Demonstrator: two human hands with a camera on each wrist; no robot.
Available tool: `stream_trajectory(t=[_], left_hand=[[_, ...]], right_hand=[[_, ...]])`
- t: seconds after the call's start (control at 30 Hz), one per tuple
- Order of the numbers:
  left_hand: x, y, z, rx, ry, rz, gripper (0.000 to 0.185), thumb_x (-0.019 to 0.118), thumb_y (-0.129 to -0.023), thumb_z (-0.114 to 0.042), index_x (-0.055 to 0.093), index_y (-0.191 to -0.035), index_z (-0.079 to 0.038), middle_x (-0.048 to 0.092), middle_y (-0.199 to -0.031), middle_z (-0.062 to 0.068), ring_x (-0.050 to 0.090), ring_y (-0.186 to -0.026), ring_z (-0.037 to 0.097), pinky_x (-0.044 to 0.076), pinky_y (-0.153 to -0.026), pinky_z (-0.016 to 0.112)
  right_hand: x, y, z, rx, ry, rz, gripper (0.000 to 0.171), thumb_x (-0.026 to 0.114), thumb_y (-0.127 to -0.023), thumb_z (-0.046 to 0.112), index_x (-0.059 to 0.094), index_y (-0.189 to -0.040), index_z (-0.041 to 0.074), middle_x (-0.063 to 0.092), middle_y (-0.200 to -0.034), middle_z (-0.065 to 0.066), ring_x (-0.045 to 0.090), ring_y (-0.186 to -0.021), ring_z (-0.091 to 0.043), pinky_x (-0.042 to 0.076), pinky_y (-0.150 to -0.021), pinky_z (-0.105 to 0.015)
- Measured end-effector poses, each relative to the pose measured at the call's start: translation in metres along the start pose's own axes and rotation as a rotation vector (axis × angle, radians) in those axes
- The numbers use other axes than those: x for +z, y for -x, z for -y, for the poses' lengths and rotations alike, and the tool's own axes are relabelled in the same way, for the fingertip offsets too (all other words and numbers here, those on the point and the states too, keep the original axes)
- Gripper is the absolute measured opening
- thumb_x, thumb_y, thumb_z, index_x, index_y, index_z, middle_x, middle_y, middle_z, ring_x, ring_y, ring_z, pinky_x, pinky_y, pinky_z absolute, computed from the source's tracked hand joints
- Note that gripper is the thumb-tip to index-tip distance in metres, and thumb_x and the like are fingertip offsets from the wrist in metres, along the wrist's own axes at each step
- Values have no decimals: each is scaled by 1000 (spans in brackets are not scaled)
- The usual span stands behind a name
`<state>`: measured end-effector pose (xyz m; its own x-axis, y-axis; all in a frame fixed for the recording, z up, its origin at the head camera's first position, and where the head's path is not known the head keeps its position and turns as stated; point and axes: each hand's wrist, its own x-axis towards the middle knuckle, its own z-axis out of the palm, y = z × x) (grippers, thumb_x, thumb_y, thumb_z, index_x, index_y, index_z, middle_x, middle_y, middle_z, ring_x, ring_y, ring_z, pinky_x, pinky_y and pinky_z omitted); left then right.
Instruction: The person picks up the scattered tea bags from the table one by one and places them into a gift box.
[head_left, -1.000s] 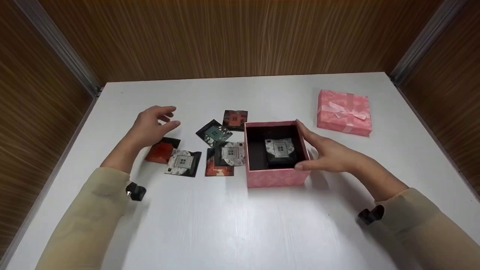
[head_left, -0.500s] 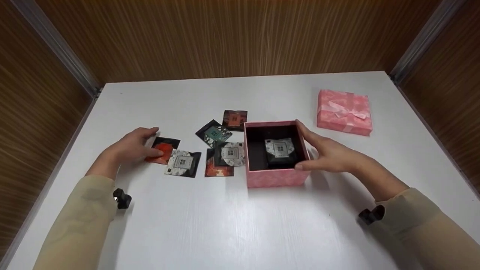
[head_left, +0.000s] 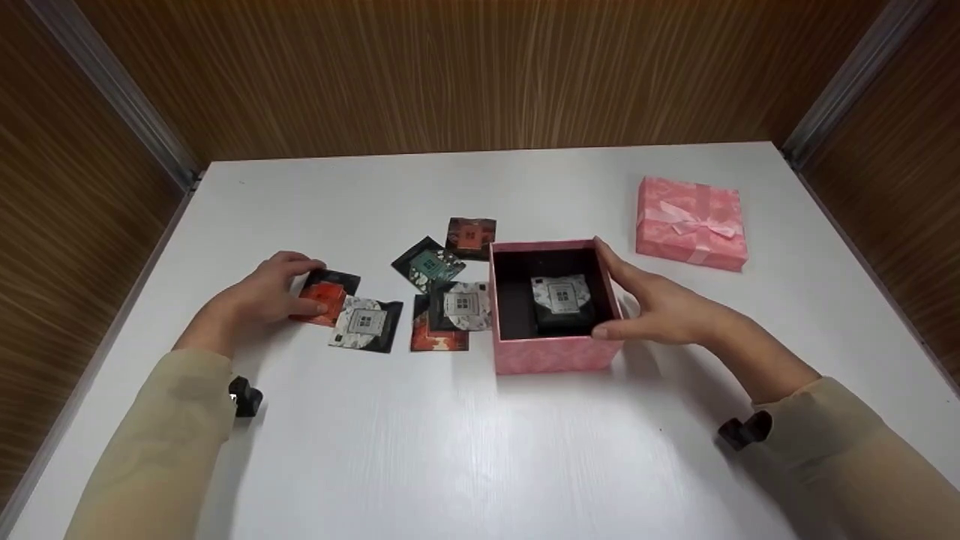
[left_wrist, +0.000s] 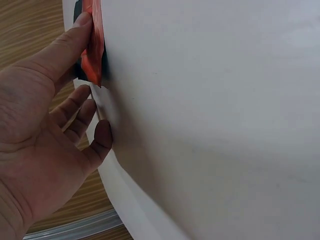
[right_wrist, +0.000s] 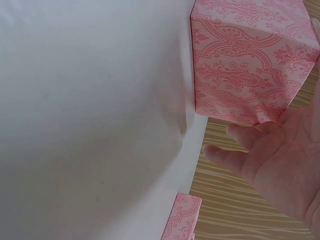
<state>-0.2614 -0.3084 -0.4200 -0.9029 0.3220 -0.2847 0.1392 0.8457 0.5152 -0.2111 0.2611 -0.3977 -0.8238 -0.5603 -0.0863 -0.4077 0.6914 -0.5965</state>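
From my end: left hand [head_left: 259, 300] nearly closed at thumb and index, pinching the red sachet [head_left: 333, 291] at the table's left — other fingers loosely bent, index tip mostly hidden in the left wrist view. White-and-black sachet [head_left: 367, 324] just beside it, edges meeting or overlapping. Right hand [head_left: 667, 309] spread wide round the pink box [head_left: 555, 357], thumb on its near rim, index at the far corner; I've got hold of its right side. Box sits upright, uncovered, a grey-and-white packet [head_left: 562, 296] inside, towards the right wall. Left of the box I see a green sachet [head_left: 427, 264], a dark red sachet [head_left: 470, 238] behind it, and a silver sachet [head_left: 463, 304] lying partly over an orange sachet [head_left: 439, 343]. Pink lid [head_left: 691, 223] with ribbon bow lies apart, back right on the white table [head_left: 450, 450].
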Motion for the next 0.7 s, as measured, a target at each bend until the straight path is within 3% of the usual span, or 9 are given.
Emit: stream_trajectory(t=[0.37, 0.57, 0.7], left_hand=[[2, 0, -3, 28, 28, -70, 59, 82, -95, -22, 56, -141, 3, 41, -152, 30, 36, -143, 47, 24, -121, 63], [4, -4, -2, 22, 67, -129, 52, 79, -97, -17, 52, -139, 1, 50, -139, 27, 44, -130, 42, 29, -117, 60], [6, -5, -3, -7, 105, -156, 54, 78, -99, -16, 47, -143, -4, 52, -141, 28, 46, -129, 40, 30, -116, 59]], right_hand=[[0, 1, 1, -24, -5, -22, 120, 83, -90, 50, 1, -172, 19, 23, -173, -15, 34, -153, -40, 29, -120, -63], [0, 1, 2, -6, -12, -13, 121, 83, -89, 51, 0, -172, 19, 22, -174, -15, 32, -154, -40, 29, -121, -63], [1, 0, 1, -5, -15, -13, 122, 83, -89, 51, 0, -172, 18, 22, -174, -14, 34, -154, -39, 30, -121, -62]])
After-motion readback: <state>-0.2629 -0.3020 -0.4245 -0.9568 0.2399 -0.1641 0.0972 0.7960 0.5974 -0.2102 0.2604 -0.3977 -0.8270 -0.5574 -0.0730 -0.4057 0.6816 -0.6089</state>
